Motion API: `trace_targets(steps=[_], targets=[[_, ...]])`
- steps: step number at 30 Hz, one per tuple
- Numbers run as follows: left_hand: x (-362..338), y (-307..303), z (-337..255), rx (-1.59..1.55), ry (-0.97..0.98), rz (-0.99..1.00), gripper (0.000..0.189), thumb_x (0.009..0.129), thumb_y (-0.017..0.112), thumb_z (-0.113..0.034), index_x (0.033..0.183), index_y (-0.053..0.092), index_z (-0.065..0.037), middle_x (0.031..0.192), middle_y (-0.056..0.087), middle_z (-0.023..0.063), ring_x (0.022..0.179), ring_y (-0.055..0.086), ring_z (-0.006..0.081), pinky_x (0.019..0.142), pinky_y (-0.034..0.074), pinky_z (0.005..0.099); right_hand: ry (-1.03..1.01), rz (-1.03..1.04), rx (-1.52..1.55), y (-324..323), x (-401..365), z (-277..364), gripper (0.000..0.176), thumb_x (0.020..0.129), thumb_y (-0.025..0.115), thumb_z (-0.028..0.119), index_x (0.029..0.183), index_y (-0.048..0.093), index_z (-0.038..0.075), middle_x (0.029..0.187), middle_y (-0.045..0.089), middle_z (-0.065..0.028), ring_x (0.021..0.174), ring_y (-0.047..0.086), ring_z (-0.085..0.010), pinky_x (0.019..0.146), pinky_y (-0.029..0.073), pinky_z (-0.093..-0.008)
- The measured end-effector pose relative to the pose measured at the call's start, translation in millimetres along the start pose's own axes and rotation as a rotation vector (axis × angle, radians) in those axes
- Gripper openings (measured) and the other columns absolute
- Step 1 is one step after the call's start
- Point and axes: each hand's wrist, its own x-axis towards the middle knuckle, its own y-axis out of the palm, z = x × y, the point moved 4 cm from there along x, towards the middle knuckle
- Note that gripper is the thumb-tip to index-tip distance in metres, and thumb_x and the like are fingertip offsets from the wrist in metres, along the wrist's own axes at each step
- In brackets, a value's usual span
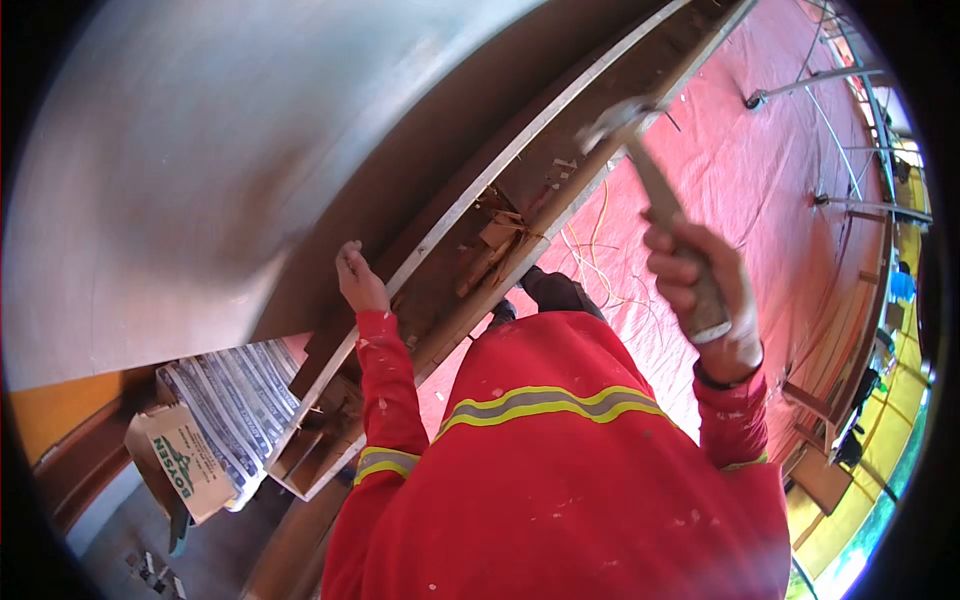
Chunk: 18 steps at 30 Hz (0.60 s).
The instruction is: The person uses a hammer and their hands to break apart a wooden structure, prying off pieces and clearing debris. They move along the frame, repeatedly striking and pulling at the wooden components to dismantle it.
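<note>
My right hand (705, 290) is wrapped round the wooden handle of a hammer (655, 185), whose metal head, blurred, is over the near edge of a long wooden frame (540, 225). At the frame's far edge, my left hand (362, 280) is raised with its fingers bent together; whether something small is between them is too small to tell. Wood scraps (490, 250) and debris lie inside the frame. A large smooth curved panel (200, 180) rises beyond my left hand.
A Boysen cardboard box (185, 465) and striped packs (235, 400) are at the lower left. Red sheeting (750, 190) covers the floor, with an orange cord (597, 250) on it. Metal poles (840, 75) stand at the upper right.
</note>
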Motion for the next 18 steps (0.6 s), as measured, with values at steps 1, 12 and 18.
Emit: trace_targets(steps=[1, 12, 18], targets=[[2.9, 1.5, -3.8, 0.08, 0.064, -0.003, 0.033, 0.1, 0.042, -0.024, 0.115, 0.057, 0.001, 0.112, 0.065, 0.0149, 0.105, 0.06, 0.0295, 0.091, 0.046, 0.038, -0.147, -0.011, -0.075, 2.7, 3.9, 12.1, 0.025, 0.096, 0.047, 0.015, 0.116, 0.045, 0.001, 0.087, 0.05, -0.0041, 0.06, 0.045, -0.0057, 0.046, 0.04, -0.0196], [0.5, 12.8, -23.7, 0.301, 0.063, -0.034, 0.031, 0.098, 0.044, -0.019, 0.112, 0.058, 0.005, 0.107, 0.065, 0.0196, 0.102, 0.062, 0.0326, 0.09, 0.047, 0.0389, 0.105, -0.278, -0.125, -24.6, 156.3, -94.0, 0.015, 0.097, 0.05, 0.023, 0.093, 0.045, 0.01, 0.066, 0.045, -0.0004, 0.052, 0.048, -0.0138, 0.047, 0.045, -0.0293], [-6.1, 12.6, -37.5, 0.413, 0.07, -0.052, 0.031, 0.098, 0.044, -0.018, 0.111, 0.059, 0.004, 0.105, 0.065, 0.0202, 0.101, 0.062, 0.0349, 0.088, 0.047, 0.0409, 0.144, 0.2, 0.448, -54.4, 139.3, 34.2, 0.007, 0.096, 0.049, 0.014, 0.095, 0.048, 0.007, 0.073, 0.047, 0.0017, 0.053, 0.043, -0.0071, 0.04, 0.034, -0.0194]])
